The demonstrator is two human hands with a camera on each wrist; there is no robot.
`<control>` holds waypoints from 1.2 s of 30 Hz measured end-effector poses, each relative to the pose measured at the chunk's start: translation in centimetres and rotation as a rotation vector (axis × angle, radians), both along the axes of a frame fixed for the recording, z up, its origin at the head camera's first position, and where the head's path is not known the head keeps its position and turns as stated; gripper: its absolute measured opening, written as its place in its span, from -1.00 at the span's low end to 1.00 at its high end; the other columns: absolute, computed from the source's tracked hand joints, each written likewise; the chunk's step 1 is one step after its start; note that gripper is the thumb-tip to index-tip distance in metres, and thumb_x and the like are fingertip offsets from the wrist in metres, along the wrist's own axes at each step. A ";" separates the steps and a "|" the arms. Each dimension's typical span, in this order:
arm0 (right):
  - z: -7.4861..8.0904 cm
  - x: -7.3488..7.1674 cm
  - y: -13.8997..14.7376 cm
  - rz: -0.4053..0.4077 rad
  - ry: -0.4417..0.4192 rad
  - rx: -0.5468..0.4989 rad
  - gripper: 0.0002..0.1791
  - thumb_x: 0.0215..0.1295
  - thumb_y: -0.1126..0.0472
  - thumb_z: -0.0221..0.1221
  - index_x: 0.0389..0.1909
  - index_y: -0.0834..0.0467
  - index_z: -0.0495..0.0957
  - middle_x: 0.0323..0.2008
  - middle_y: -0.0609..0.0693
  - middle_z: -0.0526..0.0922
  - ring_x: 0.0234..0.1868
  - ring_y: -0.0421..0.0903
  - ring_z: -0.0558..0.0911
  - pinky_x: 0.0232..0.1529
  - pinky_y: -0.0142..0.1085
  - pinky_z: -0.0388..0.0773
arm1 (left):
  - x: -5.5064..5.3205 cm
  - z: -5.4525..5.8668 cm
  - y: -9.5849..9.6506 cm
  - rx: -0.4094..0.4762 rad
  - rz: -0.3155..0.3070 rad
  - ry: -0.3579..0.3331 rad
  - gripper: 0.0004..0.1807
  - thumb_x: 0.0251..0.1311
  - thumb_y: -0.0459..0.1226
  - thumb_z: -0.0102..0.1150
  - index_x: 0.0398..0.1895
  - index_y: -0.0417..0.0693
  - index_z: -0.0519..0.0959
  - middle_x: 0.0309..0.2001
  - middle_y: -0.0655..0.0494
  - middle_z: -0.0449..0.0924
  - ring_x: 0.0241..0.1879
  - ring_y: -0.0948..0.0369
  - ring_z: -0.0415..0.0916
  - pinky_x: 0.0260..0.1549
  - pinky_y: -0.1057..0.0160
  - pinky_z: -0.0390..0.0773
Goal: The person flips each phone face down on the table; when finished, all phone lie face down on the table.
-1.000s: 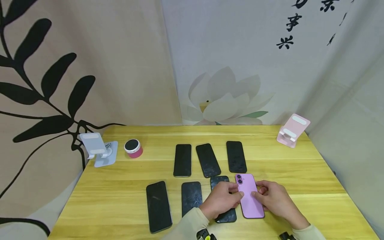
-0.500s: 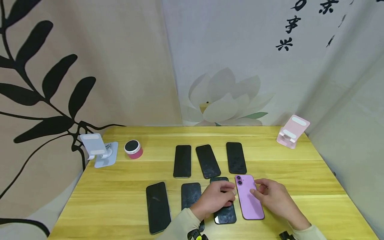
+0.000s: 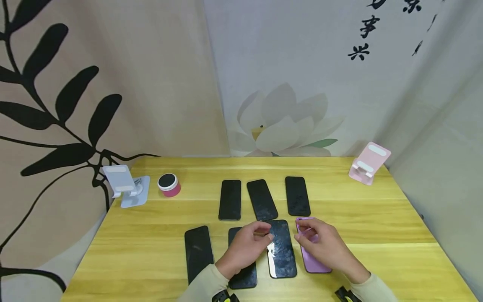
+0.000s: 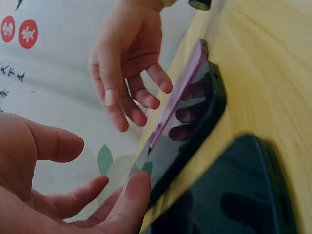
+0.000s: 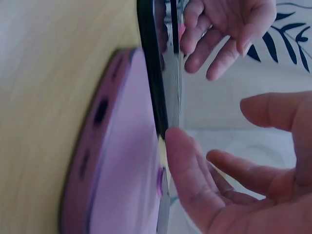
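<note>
My left hand [image 3: 243, 249] hovers with loosely bent fingers beside a black smartphone [image 3: 284, 251] lying screen up, and partly covers another dark smartphone [image 3: 243, 277]. Over the purple smartphone [image 3: 314, 264] is my right hand [image 3: 326, 243], its fingers bent and nothing between them; it hides much of that phone's back. In the left wrist view, thumb and fingers of the left hand [image 4: 87, 190] stand apart with a gap between. From the right wrist, the purple phone [image 5: 129, 151] lies flat below the right hand [image 5: 243, 180], its camera bump at the far end.
Another black phone [image 3: 198, 251] lies at the front left. Behind are three more black phones, left [image 3: 229, 200], middle [image 3: 262, 199] and right [image 3: 297, 196]. A light blue stand [image 3: 126, 184], a pink-and-white round jar [image 3: 169, 185] and a pink stand [image 3: 369, 163] are farther back.
Both hands have let go of the purple phone. The left hand has moved left, uncovering more of the black phone beside it. The right hand has shifted left over the purple phone.
</note>
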State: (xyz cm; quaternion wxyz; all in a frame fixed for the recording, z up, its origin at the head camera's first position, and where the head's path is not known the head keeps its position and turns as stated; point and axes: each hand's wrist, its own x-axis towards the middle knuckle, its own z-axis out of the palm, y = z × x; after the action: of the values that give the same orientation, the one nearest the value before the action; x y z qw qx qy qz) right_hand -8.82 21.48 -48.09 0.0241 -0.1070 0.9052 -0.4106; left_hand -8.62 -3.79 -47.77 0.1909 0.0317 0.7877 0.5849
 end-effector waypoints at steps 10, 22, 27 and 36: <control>-0.1 -0.1 -1.8 0.095 -0.289 -0.200 -0.36 0.44 0.09 0.36 0.37 0.38 0.48 0.20 0.31 0.66 -0.10 -0.02 0.75 -0.42 -0.27 0.76 | -0.2 -0.1 -1.6 -0.012 -0.011 -0.088 -0.44 0.43 -0.08 0.33 0.37 -0.14 0.52 0.21 -0.10 0.66 0.01 0.08 0.72 0.00 -0.03 0.76; -0.4 0.8 -2.6 0.018 -0.364 -0.271 -0.35 0.43 0.15 0.36 0.41 0.36 0.45 0.13 0.26 0.66 0.02 0.04 0.69 -0.36 -0.26 0.78 | -0.2 0.1 -1.5 0.169 0.014 -0.207 -0.38 0.47 -0.20 0.25 0.48 -0.32 0.38 0.23 -0.18 0.65 -0.07 0.05 0.74 -0.17 0.05 0.82; -0.6 0.9 -2.6 -0.002 -0.352 -0.253 -0.37 0.38 0.14 0.40 0.37 0.32 0.50 0.11 0.23 0.68 0.04 0.03 0.70 -0.38 -0.27 0.78 | 0.1 -0.3 -1.4 0.217 0.039 -0.205 -0.36 0.48 -0.27 0.24 0.51 -0.38 0.32 0.23 -0.23 0.63 -0.14 0.11 0.74 -0.19 0.10 0.82; -0.9 1.4 -2.6 0.022 -0.321 -0.256 -0.46 0.35 0.15 0.43 0.28 0.24 0.56 0.03 0.20 0.69 -0.02 -0.01 0.69 -0.45 -0.25 0.77 | 0.5 -0.5 -0.9 0.273 0.037 -0.174 -0.46 0.44 -0.40 0.24 0.41 -0.44 0.41 -0.04 -0.13 0.74 -0.26 0.21 0.72 -0.20 0.17 0.81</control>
State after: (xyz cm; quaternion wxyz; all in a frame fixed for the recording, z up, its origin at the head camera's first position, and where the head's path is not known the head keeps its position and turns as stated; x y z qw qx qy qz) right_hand -7.46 18.88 -48.97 0.1587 -0.0522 0.8290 -0.5337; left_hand -8.13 -4.65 -48.28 0.2416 -0.0079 0.6816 0.6906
